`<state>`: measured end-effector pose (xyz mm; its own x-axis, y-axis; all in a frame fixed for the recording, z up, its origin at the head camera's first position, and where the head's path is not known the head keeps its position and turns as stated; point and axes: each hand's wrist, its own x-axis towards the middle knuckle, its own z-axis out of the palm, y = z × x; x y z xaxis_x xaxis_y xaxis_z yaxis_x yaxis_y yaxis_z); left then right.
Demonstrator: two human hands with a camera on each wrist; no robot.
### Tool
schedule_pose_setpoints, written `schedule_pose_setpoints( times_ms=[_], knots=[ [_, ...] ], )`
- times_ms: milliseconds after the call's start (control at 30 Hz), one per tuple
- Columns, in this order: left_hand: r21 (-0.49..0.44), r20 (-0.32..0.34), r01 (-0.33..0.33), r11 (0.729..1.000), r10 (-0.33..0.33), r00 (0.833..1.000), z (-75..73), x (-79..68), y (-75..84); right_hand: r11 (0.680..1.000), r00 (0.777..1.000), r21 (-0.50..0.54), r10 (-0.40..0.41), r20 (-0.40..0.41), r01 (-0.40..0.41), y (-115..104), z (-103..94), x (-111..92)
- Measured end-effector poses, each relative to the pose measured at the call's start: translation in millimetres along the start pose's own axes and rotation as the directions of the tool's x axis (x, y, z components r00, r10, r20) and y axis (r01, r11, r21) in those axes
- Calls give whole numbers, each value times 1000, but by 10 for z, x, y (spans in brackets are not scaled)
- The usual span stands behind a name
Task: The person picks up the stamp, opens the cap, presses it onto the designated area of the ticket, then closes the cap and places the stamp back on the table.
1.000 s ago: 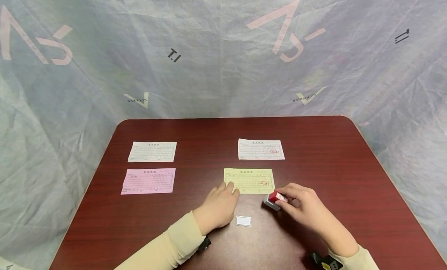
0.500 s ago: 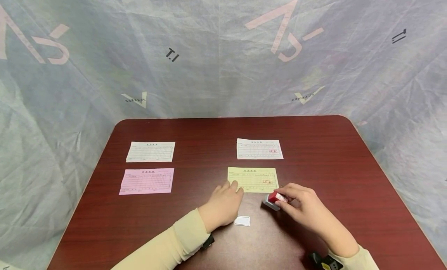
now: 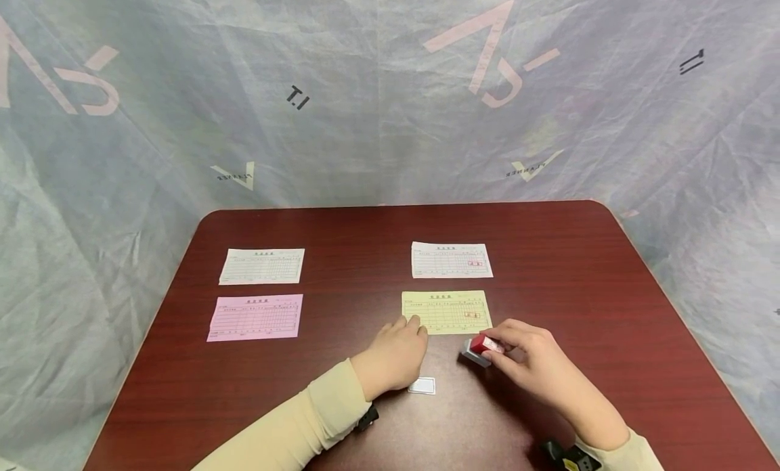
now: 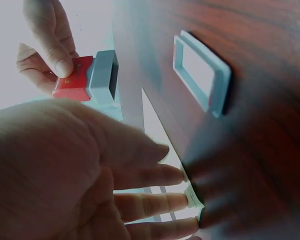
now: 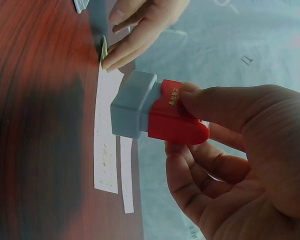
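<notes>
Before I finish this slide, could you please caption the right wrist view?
Right hand's grip on a red and grey stamp, near paper slips.

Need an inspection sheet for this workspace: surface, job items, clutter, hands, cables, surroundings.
Surface: dark red wood-grain table.
Job items: yellow slip and right white slip, each with a red boxed mark; pink slip and left white slip, no such mark seen; red-and-grey stamp, held off the table; rimmed rectangular piece on the table.
Clutter: nothing seen.
Left hand: fingertips at the yellow slip's near-left corner.
Right hand: holds the stamp by its red body.
Cables: nothing seen.
Surroundings: printed grey cloth behind and at both sides; black device at each wrist.
</notes>
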<state>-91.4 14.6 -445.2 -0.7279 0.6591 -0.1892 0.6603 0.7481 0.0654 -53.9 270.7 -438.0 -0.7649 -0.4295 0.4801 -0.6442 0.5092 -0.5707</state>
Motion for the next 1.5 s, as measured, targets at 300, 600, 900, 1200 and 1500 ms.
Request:
schedule_pose_setpoints(
  times_ms=[300,600,900,1200,1500],
  knots=[
    [6,3,-6,1000,6,1000,-39,27,30,1000,1000,-7,0,-9,0,13,5,-16],
    [23,4,-13,1000,13,1000,-57,89,65,1000,1000,-18,-11,-23,10,32,-1,-27],
    [34,-11,-9,999,9,1000,-47,132,105,1000,1000,-3,-15,-26,15,44,-9,-35],
    [35,-4,-10,999,10,1000,-38,169,124,1000,1000,-18,17,-19,-17,31,-18,-49],
    [32,-17,-9,999,10,1000,-28,201,136,1000,1000,6,26,-15,-26,21,-33,-48]
  ],
)
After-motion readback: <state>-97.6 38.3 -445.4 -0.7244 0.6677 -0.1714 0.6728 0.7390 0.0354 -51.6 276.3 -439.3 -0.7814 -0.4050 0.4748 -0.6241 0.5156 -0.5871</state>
